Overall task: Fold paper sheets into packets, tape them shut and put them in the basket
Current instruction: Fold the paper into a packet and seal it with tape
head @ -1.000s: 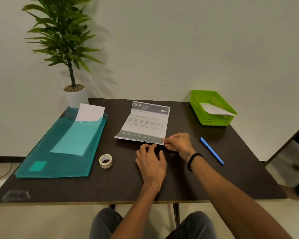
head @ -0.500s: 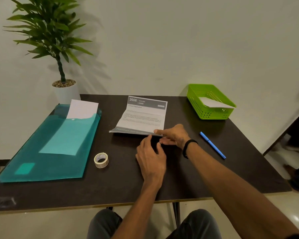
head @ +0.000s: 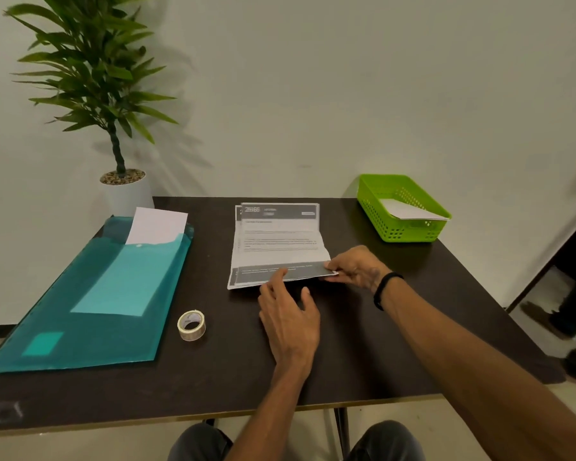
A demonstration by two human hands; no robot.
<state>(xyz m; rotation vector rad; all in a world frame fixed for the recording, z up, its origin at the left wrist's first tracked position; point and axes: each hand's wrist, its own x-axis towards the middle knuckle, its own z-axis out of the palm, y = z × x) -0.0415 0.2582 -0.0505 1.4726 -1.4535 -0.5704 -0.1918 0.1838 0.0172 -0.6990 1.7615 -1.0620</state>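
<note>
A printed paper sheet (head: 276,241) lies in the middle of the dark table (head: 233,371), its near edge bent upward. My right hand (head: 353,266) pinches the sheet's near right corner. My left hand (head: 290,314) rests on the table just in front of the sheet, fingers spread, fingertips touching the near edge. A roll of clear tape (head: 192,325) lies left of my left hand. The green basket (head: 373,199) stands at the far right corner with one folded white packet (head: 404,210) inside.
A teal plastic folder (head: 97,294) with a white sheet (head: 157,225) sticking out covers the table's left side. A potted plant (head: 125,194) stands at the far left corner. A person's feet show on the floor at the right.
The sheet has turned straighter and slid toward me in my right hand's grip. My left hand's fingertips have reached its near edge. The blue pen is no longer visible.
</note>
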